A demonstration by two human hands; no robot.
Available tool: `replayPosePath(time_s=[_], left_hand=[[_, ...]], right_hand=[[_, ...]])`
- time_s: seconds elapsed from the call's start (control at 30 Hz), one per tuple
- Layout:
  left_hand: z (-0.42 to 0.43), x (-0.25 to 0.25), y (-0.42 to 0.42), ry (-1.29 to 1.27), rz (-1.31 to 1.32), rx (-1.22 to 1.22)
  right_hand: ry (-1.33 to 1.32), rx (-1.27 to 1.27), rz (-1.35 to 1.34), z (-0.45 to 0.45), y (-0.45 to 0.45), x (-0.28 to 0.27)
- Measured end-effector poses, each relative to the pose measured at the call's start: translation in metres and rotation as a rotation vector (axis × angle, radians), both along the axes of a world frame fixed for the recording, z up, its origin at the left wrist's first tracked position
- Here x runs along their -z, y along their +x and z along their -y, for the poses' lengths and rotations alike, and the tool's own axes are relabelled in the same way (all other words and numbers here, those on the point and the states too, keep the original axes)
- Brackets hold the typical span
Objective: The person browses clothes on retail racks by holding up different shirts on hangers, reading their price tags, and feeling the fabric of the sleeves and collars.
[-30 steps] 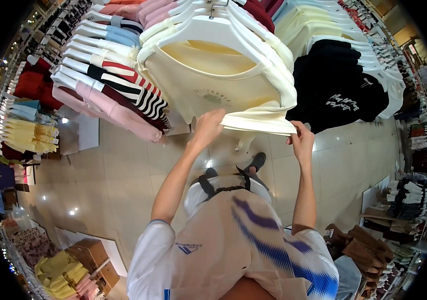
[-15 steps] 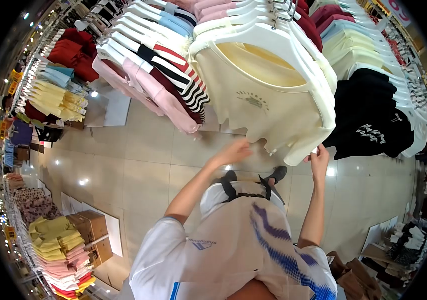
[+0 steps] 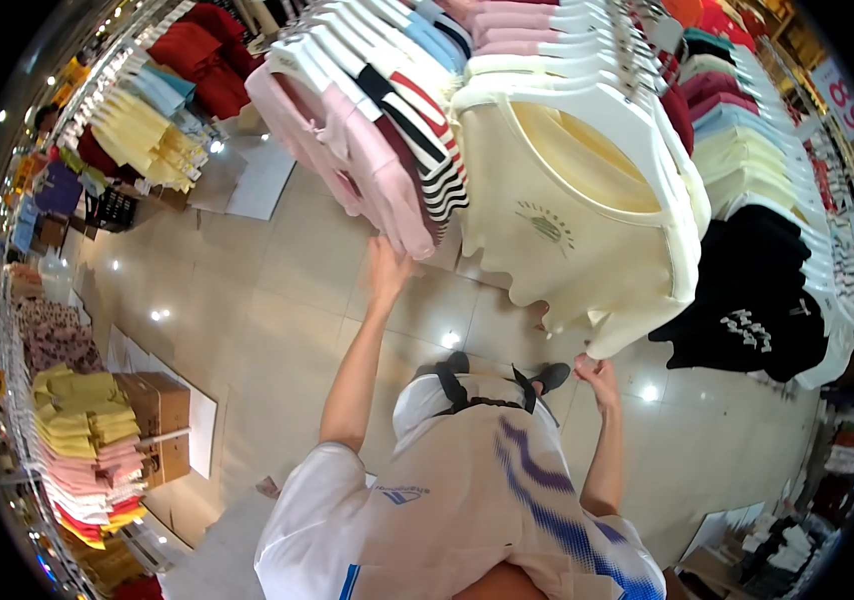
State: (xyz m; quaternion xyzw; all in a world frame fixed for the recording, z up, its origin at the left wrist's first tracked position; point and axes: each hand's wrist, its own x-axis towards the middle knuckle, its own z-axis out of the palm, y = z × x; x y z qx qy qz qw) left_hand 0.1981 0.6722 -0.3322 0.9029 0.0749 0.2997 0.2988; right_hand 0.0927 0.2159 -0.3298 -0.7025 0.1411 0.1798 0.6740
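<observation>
A cream top (image 3: pixel 587 225) with a small green print on its chest hangs at the front of the rack on a white hanger (image 3: pixel 637 130). My right hand (image 3: pixel 601 382) is at the tip of its hanging sleeve, fingers curled and pinched on the cuff. To the left, a pink top (image 3: pixel 387 180) hangs in front of striped tops (image 3: pixel 444 190). My left hand (image 3: pixel 388 270) reaches up to its lower edge, closed on the pink fabric; the fingertips are partly hidden by it.
A black top (image 3: pixel 737 290) with white lettering hangs on the right. Yellow tops (image 3: pixel 152 135) hang on the left-hand rack. Folded-looking clothes and a cardboard box (image 3: pixel 159 425) are at lower left. Tiled floor (image 3: pixel 277 290) lies below the garments.
My left hand has moved left and up from near the cream top to the pink top. My right hand has shifted down and left along with the cream sleeve. The view has turned slightly.
</observation>
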Motion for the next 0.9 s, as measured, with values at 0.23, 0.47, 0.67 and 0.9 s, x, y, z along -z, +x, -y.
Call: replayPosePath(time_s=[0.23, 0.47, 0.67, 0.9], left_hand=[[0.018, -0.009, -0.002, -0.069, -0.354, 0.104], [0.059, -0.079, -0.020, -0.491, -0.287, 0.295], [0.069, -0.091, -0.029, -0.936, -0.378, 0.441], [-0.012, -0.025, -0.090, -0.955, -0.355, -0.071]], right_hand=[[-0.147, -0.340, 0.089, -0.055, 0.029, 0.037], [-0.516, -0.564, 0.804, -0.223, 0.079, -0.024], [-0.022, -0.409, 0.137, -0.251, 0.092, 0.038], [0.575, -0.450, -0.380, -0.227, 0.089, -0.057]])
